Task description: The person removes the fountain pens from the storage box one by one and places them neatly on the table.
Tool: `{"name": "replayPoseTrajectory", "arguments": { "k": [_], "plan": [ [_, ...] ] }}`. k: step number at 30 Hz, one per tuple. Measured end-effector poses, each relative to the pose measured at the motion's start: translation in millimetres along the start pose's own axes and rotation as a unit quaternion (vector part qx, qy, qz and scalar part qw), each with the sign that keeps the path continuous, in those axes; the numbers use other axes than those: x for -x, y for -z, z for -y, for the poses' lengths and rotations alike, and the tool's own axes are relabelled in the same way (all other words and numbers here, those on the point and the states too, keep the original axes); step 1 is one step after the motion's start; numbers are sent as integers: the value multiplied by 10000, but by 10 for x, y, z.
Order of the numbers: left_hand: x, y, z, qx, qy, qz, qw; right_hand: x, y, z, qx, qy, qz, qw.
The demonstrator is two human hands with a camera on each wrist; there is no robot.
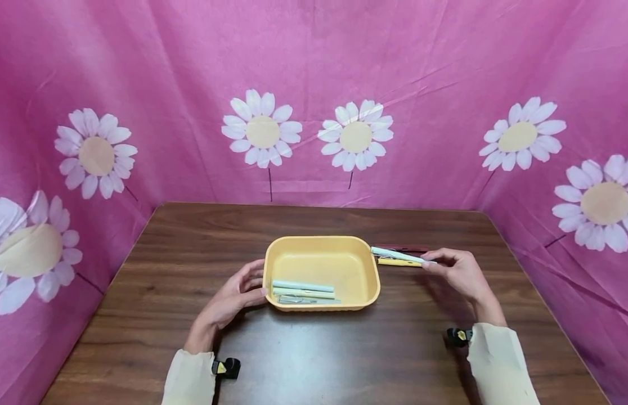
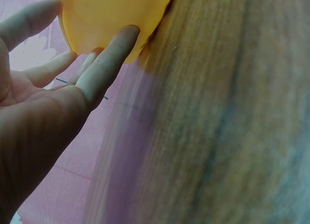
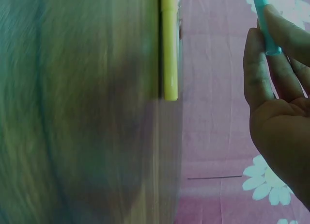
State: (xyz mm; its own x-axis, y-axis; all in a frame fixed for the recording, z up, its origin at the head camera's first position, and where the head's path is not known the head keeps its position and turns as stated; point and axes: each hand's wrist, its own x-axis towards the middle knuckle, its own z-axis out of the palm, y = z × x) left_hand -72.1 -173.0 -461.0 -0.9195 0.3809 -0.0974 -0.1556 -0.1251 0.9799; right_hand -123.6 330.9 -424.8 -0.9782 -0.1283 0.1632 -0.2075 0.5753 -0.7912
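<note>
A yellow plastic tray [image 1: 324, 244] sits on the table with three pens inside, along its near side: a pale blue pen [image 1: 304, 286], a pale yellow-green pen [image 1: 309, 293] and a greyish pen [image 1: 304, 300] with a metal clip. My left hand [image 1: 238, 292] touches the tray's left wall with spread fingers, as the left wrist view also shows. Between thumb and fingertips, my right hand [image 1: 458, 273] pinches one end of a light blue pen [image 1: 397, 254]. Its other end is by the tray's right rim. Just below it lies a yellow pen [image 1: 395, 262] on the table.
A dark red pen [image 1: 412, 249] lies behind the yellow one, partly hidden. The brown wooden table [image 1: 192, 259] is bordered at back and sides by a pink curtain [image 1: 304, 56] printed with daisies. Small black devices [image 1: 228, 368] are strapped at both wrists.
</note>
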Motion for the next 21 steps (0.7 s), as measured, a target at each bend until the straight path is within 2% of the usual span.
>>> {"name": "replayPoseTrajectory", "arguments": {
  "k": [5,11,21],
  "plan": [
    [19,4,1,-36,63,-21,10000,31,29,-62,161,-259,93,9995],
    [9,11,12,-9,18,-34,10000,9,63,-144,368,-268,177,9988],
    [7,8,-5,-14,86,-75,9999,-64,36,-339,949,-417,623,9927]
  ]
}}
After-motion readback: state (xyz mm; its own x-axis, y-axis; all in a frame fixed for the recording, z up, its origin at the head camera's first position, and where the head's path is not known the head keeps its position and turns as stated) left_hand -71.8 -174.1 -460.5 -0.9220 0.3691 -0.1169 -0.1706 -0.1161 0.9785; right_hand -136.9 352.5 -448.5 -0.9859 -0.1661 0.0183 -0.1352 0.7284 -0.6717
